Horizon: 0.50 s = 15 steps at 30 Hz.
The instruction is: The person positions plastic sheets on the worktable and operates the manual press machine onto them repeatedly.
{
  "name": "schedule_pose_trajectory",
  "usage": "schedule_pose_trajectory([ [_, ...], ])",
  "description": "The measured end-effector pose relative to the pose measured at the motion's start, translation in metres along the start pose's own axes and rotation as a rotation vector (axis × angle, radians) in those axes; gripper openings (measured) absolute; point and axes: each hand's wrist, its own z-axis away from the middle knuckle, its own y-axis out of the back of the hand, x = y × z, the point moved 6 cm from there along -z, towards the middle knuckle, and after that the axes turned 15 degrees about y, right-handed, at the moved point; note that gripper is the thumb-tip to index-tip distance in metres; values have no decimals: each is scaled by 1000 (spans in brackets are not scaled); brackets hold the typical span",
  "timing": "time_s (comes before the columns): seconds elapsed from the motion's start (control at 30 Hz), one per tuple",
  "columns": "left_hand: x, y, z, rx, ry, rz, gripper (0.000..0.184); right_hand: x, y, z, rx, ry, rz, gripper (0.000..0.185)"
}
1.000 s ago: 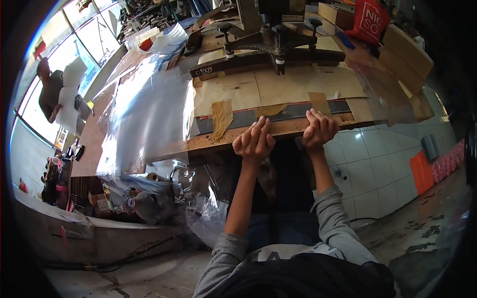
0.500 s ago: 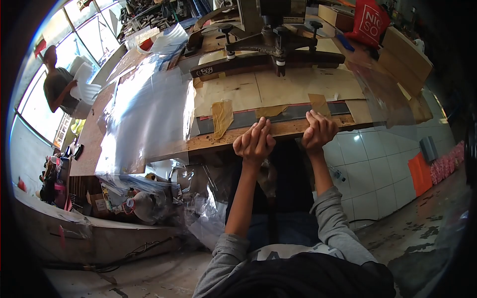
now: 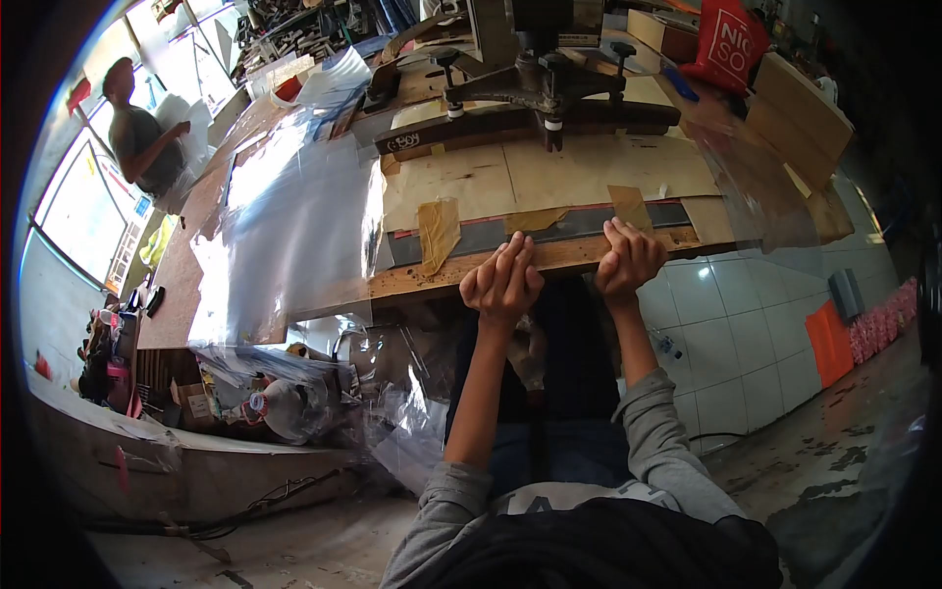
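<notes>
My left hand (image 3: pixel 502 279) is closed at the front edge of the wooden board (image 3: pixel 574 257), fingers curled and pressed together. To its right, my right hand (image 3: pixel 631 261) is closed in much the same way against that edge. Whatever either hand may pinch is hidden or too thin to see. Just beyond my fingers lies a dark strip (image 3: pixel 579 224) with brown tape (image 3: pixel 439 236) across it. Pale plywood sheets (image 3: pixel 559 177) cover the board behind. Above them stands a dark metal press head (image 3: pixel 549 93) with a long curved bar (image 3: pixel 530 130).
Clear plastic sheets (image 3: pixel 294 216) lie on the table's left; another clear sheet (image 3: pixel 770 196) overhangs the right. A red bag (image 3: pixel 726 44) and an open cardboard box (image 3: pixel 800 118) are at back right. A person (image 3: pixel 142 137) holding pale sheets stands at left. A large bottle (image 3: pixel 287 407) lies below.
The person at left has shifted right and a little upward in view, with the sheets. My hands and the press have not visibly moved.
</notes>
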Motion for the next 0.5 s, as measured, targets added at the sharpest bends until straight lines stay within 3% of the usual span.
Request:
schedule_pose_trajectory([
  [0.5,0,-1,0,4,-2,-1,31,0,-1,1,-6,-6,-10,42],
])
